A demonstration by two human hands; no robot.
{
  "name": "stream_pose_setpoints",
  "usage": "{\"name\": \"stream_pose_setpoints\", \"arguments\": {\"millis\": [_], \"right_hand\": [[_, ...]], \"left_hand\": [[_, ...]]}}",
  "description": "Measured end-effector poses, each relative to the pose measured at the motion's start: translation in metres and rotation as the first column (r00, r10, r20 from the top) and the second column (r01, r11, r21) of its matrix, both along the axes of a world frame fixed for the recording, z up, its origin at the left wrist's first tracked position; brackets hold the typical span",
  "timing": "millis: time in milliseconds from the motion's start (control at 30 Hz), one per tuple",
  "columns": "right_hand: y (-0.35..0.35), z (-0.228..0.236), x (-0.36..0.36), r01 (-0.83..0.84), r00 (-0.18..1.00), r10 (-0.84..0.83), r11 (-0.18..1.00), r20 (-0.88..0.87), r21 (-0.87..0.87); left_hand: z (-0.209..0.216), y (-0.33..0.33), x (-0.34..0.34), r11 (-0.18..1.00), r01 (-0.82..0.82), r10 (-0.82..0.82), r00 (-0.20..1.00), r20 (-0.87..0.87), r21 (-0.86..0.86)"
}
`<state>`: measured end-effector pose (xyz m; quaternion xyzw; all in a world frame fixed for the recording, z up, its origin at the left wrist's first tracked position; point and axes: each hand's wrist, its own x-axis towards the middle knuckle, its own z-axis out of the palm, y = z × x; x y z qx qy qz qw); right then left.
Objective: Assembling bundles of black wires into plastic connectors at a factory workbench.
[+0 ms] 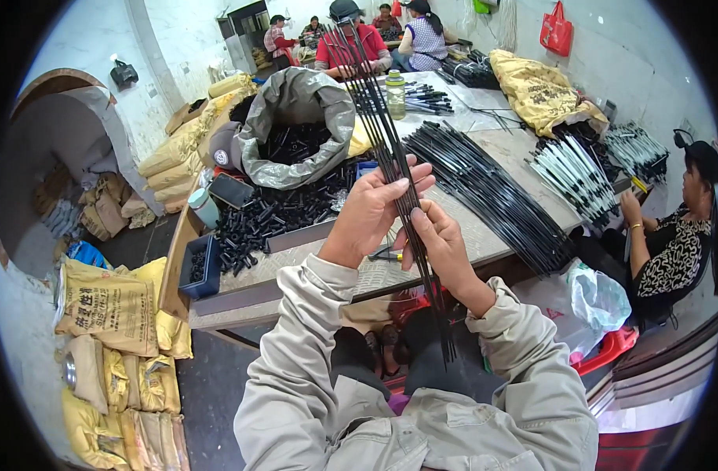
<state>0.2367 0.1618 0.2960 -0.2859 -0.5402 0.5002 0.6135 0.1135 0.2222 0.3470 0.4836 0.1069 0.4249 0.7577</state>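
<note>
A thin bundle of long black rods [386, 141] slants across the middle, its upper ends fanned out. My left hand [368, 210] is wrapped loosely round its middle, thumb across the front and some fingertips lifted. Just below, my right hand [447, 247] pinches the same rods between thumb and fingers. The lower ends hang past the table edge, over my lap. To the right of my hands, many more black rods [484, 188] lie side by side on the table [328, 271]. Left of them spreads a heap of short black plastic pieces [269, 224].
An open grey sack [253, 153] of black pieces stands on the table by a phone [231, 190] and a blue bin [205, 276]. A green-capped bottle [395, 94] stands farther back. One person [677, 228] sits at right; others work behind. Yellow sacks [108, 306] line the left.
</note>
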Motion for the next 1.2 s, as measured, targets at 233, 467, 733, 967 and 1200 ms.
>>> {"name": "stream_pose_setpoints", "arguments": {"millis": [233,467,733,967,1200], "right_hand": [[0.007,-0.002,-0.003,0.080,0.997,-0.080,0.996,-0.008,0.026],[0.030,0.012,0.028,0.285,0.938,-0.284,0.958,0.199,0.022],[0.043,0.027,0.022,0.387,0.876,-0.399,0.917,0.271,0.100],[0.055,0.030,0.097,0.590,0.791,-0.587,0.806,0.173,0.039],[0.051,0.019,0.165,0.634,0.771,-0.627,0.771,0.106,-0.051]], "left_hand": [[-0.007,-0.007,0.000,0.987,-0.161,0.161,0.984,-0.081,0.014],[-0.023,0.006,0.014,0.939,-0.344,0.344,0.937,-0.055,0.000],[-0.025,0.018,0.048,0.901,-0.434,0.434,0.900,0.029,0.014],[-0.023,0.030,0.012,0.819,-0.566,0.574,0.810,-0.118,0.099],[-0.014,0.046,-0.006,0.875,-0.483,0.484,0.875,0.022,-0.029]]}}
